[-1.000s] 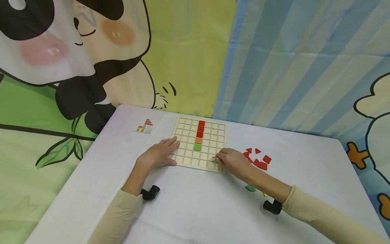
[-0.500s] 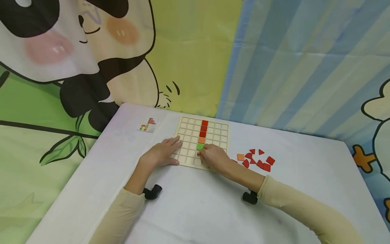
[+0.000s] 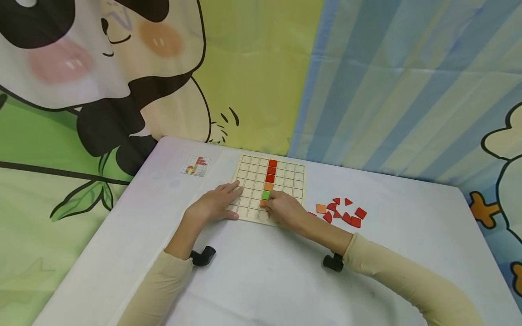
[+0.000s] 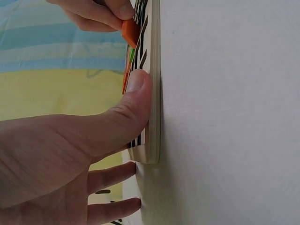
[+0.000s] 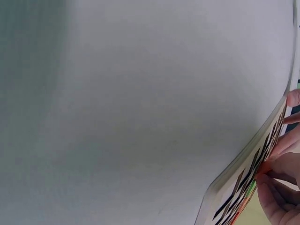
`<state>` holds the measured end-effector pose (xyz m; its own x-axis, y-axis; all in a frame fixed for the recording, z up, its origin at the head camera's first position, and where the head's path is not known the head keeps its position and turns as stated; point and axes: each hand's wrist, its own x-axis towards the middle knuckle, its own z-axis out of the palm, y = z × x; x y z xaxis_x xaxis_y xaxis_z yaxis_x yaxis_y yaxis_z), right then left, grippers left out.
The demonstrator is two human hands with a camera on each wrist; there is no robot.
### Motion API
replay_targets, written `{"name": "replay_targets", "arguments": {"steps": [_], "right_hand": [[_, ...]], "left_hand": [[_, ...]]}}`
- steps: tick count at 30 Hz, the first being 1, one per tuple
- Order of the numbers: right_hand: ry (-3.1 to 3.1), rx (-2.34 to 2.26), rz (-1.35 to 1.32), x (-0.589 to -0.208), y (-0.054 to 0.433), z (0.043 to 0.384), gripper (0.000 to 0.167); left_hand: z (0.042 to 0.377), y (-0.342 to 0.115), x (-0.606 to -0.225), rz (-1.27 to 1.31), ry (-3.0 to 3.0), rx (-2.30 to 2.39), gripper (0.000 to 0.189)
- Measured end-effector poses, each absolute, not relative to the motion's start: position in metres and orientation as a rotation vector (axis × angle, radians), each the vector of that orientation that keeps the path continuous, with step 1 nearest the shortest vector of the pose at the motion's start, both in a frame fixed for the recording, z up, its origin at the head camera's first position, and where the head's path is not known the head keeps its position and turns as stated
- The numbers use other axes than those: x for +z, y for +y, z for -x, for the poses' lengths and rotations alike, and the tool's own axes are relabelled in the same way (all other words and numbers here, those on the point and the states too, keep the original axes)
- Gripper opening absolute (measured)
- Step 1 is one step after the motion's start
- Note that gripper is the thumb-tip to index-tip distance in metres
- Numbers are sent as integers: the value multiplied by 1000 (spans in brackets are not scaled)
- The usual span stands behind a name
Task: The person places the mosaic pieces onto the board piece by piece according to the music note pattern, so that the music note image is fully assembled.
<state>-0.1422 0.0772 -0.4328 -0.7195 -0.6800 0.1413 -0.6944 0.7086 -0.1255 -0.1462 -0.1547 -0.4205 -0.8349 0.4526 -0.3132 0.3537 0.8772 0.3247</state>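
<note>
A pale wooden board (image 3: 249, 186) with a square grid lies on the white table. Down one column run several red square tiles (image 3: 271, 170), an orange tile (image 3: 268, 186) and a green tile (image 3: 266, 194). Just below the green one, my right hand (image 3: 287, 209) pinches another orange square tile (image 4: 130, 33), which looks tilted against the board in the left wrist view. My left hand (image 3: 214, 203) rests at the board's left edge, fingers spread, its thumb (image 4: 136, 86) touching the near edge.
Right of the board lie several loose red pieces (image 3: 355, 222) and one orange square (image 3: 321, 208). A small pattern card (image 3: 196, 166) lies beyond my left hand. A printed curtain (image 3: 253, 90) hangs behind the table.
My right hand has moved left across the board from its right side, bringing the orange tile to the space under the green one. My left hand stays in place.
</note>
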Motion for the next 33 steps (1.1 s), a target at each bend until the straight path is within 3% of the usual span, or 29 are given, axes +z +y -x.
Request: {"name": "replay_targets", "arguments": {"steps": [14, 19, 23, 33], "right_hand": [[-2852, 377, -1340, -430, 89, 149, 5], [-2853, 522, -1409, -422, 111, 146, 16], [-2888, 616, -1265, -409, 145, 142, 29], [-3091, 717, -779, -409, 255, 136, 26]], "left_hand": [[148, -154, -421, -599, 2653, 362, 81], [147, -154, -421, -585, 2650, 379, 82], [146, -155, -421, -576, 2648, 384, 83], [147, -156, -421, -591, 2655, 385, 83]]}}
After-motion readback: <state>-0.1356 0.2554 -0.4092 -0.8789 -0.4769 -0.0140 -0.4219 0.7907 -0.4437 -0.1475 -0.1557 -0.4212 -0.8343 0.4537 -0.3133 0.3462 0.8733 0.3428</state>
